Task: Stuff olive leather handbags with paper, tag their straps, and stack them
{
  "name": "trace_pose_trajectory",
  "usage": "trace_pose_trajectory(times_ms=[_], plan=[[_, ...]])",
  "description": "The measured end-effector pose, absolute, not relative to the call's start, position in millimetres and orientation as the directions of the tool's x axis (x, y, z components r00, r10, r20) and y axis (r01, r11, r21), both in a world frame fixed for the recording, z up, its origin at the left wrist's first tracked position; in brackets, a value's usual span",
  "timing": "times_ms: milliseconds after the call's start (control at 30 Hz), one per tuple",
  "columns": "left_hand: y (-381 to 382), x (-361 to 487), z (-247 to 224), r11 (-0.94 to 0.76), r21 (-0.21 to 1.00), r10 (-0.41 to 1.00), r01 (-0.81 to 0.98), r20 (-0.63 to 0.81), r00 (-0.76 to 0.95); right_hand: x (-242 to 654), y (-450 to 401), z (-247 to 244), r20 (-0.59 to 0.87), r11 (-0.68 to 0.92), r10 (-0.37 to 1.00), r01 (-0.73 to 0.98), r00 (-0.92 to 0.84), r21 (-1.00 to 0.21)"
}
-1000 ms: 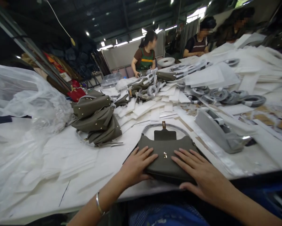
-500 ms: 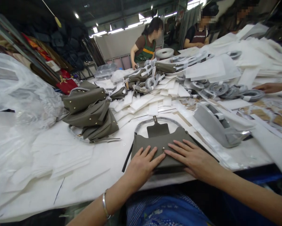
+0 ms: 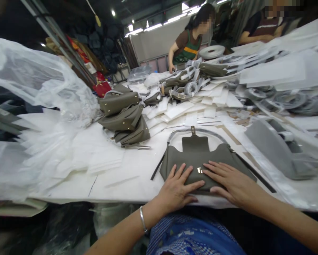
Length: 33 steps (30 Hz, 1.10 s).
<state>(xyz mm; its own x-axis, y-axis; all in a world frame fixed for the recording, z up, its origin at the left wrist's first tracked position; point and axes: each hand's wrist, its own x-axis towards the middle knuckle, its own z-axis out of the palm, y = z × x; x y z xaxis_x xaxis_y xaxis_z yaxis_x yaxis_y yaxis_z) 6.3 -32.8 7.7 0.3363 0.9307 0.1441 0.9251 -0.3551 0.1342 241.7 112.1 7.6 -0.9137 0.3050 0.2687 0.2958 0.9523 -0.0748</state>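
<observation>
An olive-grey handbag [image 3: 172,159] lies on the white table in front of me, its flap [image 3: 195,144] folded back away from me. Its wrapped handle [image 3: 214,132] arches on the far side. A small gold clasp [image 3: 200,170] shows at the middle of the bag's front. My left hand [image 3: 178,186] rests flat on the bag left of the clasp, fingers spread. To the right of the clasp, my right hand [image 3: 231,180] also lies flat on the bag with its fingers stretched out. Neither hand grips anything.
A stack of similar olive bags [image 3: 125,115] stands to the left. Clear plastic bags [image 3: 65,88] and white sheets [image 3: 92,156] cover the far left. A grey tape dispenser [image 3: 274,148] sits at the right. Wrapped straps and a person [image 3: 188,46] are across the table.
The view has turned left, so things appear further right. Both hands have stayed flat on the bag but have parted slightly, leaving more of the gold clasp showing.
</observation>
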Motion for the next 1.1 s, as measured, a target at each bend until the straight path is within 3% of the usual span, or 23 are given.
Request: trace_pose_trajectory(times_ms=[233, 367, 433, 500, 600, 667, 900, 1100], plan=[[-33.9, 4.3, 6.1, -0.389, 0.037, 0.901, 0.920, 0.225, 0.372, 199.9, 123.2, -20.2, 0.407, 0.965, 0.245, 0.263, -0.880, -0.014], [-41.7, -4.3, 9.2, -0.435, 0.125, 0.861, 0.892, 0.348, 0.372, 203.1, 125.2, -30.0, 0.440, 0.966, 0.239, 0.257, -0.866, -0.019], [-52.4, -20.7, 12.3, -0.346, 0.245, 0.866, 0.906, 0.455, 0.207, 204.6, 126.3, -30.5, 0.459, 0.966, 0.237, 0.256, -0.857, -0.021], [-65.5, -46.3, 14.4, -0.098, 0.345, 0.853, 0.933, 0.512, -0.099, 204.8, 127.3, -30.2, 0.476, 0.967, 0.236, 0.255, -0.847, -0.025], [-78.5, -91.7, 11.1, 0.431, 0.272, 0.760, 0.860, 0.404, -0.509, 203.7, 128.3, -30.8, 0.487, 0.968, 0.233, 0.249, -0.842, -0.034], [-77.6, -116.1, 4.8, 0.615, 0.159, 0.717, 0.772, 0.295, -0.632, 203.1, 128.6, -31.3, 0.490, 0.968, 0.233, 0.248, -0.840, -0.037], [-49.1, -136.8, -6.0, 0.710, 0.015, 0.693, 0.704, 0.156, -0.703, 203.3, 126.3, -27.5, 0.516, 0.959, 0.256, 0.280, -0.818, -0.032], [-47.0, -149.1, 35.9, 0.734, -0.032, 0.678, 0.678, 0.069, -0.732, 202.9, 124.6, -26.0, 0.502, 0.948, 0.306, 0.306, -0.809, -0.085]])
